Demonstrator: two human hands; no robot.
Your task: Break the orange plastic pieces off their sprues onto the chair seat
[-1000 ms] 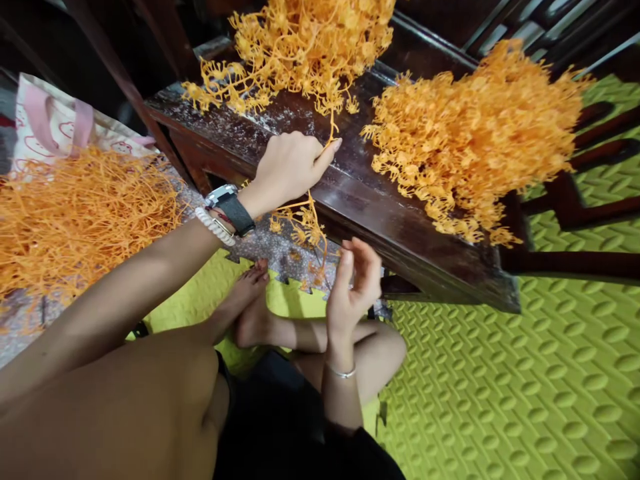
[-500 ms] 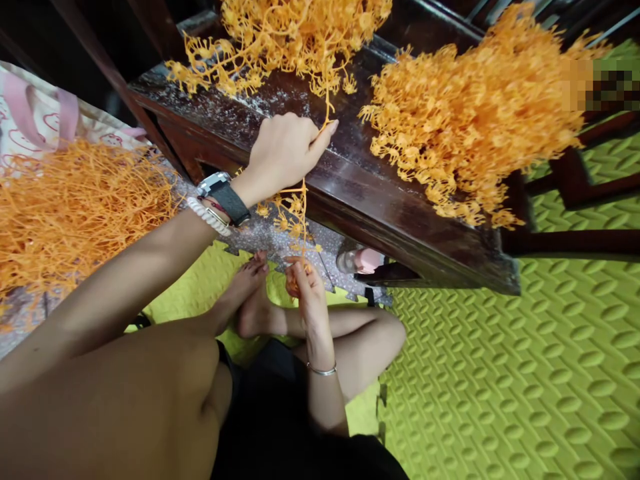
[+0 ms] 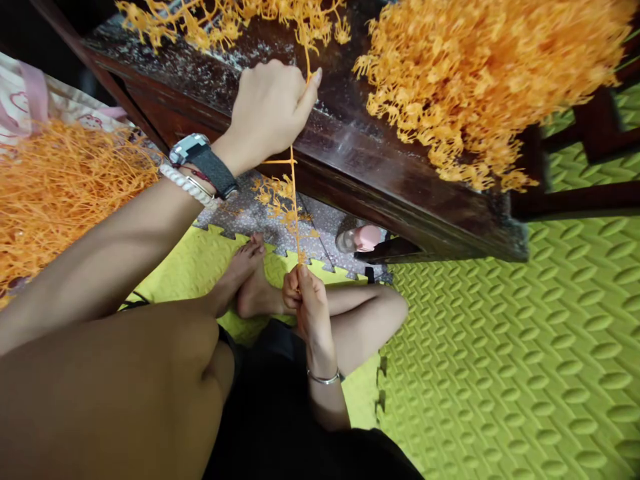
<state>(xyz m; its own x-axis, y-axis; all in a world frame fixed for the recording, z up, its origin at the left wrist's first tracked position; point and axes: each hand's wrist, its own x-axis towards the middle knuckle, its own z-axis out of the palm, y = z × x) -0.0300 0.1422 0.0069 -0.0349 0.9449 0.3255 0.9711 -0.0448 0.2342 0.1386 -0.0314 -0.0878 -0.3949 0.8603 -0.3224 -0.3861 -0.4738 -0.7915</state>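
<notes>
My left hand (image 3: 273, 110), with a watch on its wrist, is closed on an orange plastic flower stem (image 3: 294, 200) at the edge of the dark wooden bench (image 3: 370, 160). The stem runs taut from there down to my right hand (image 3: 306, 290), whose fingers are wrapped round its lower end over my crossed legs. Small blossoms hang from the stem between both hands. Above my left hand the stem leads up to a bunch of orange flowers (image 3: 220, 23) on the bench. What my fingers cover of the stem is hidden.
A big heap of orange flowers (image 3: 490, 87) lies on the bench at the right. Loose orange stems (image 3: 70, 193) are piled at the left beside a white and pink bag (image 3: 25, 100). A pink-capped bottle (image 3: 367, 238) is below the bench. Yellow-green foam mats (image 3: 500, 347) cover the floor.
The view has shifted, so the bench and flowers sit higher. My right hand's fingers have closed more tightly round the stem, and the stem between my hands looks straighter and longer.
</notes>
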